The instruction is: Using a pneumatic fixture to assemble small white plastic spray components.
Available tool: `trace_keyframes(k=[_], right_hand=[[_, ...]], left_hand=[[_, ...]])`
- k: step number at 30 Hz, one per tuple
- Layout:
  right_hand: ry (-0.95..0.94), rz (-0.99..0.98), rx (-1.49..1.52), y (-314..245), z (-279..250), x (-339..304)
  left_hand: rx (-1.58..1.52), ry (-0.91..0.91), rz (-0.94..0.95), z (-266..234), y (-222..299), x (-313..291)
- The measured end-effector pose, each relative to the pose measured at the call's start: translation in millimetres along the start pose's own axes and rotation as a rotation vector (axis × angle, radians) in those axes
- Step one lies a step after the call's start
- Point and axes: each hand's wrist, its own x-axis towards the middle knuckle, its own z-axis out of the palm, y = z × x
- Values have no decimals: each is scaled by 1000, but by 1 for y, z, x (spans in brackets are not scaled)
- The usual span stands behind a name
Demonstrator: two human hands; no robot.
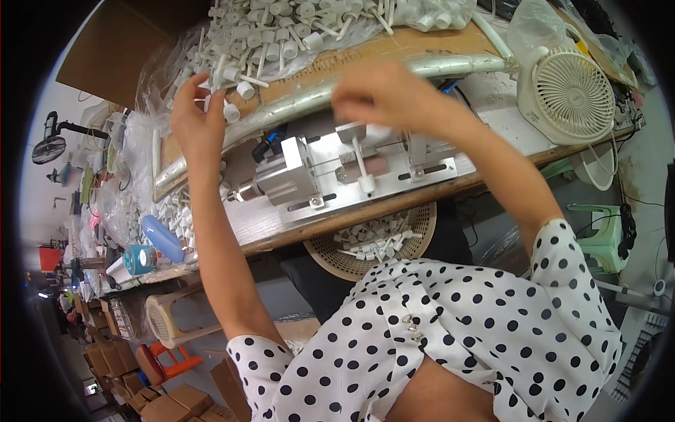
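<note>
Blue plastic marks your far left: a rounded bottle [162, 239] lies on the bench among loose white parts. Next comes your left hand [199, 126], raised at the near edge of the heap of white stemmed pieces [281, 35]. Its index finger and thumb curve into a partly open pinch, and a white capped piece [230, 112] sits just beside the thumb — whether you grip it or merely brush it, I cannot tell.

Right of that, the silver metal fixture [302, 169] sits along the front of the bench. Toward its middle, one white stemmed piece [361, 160] reaches across it, a broad head at the far end and a smaller end toward you. Below, under the bench edge, a beige basket [322, 259] holds more white pieces.

Your right hand [390, 98] hangs above the fixture, near that broad head, fingers half bent and blurred; I cannot tell whether they hold anything.

The step in hand seems to be picking from the heap on the left while tending the fixture on the right. The next move probably calls for a sure pinch on a single piece — and steady fingers over the metal. Farthest right stands a white fan [568, 95].
</note>
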Motion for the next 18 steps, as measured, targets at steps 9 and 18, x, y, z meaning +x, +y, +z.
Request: trace_keyframes(k=[9,18], right_hand=[[236,52,-510,64,11,81],[177,78,-531,34,11,65]], left_hand=[[-204,-166,42,32,106,-145],[-70,-294,158,58,113,-162]])
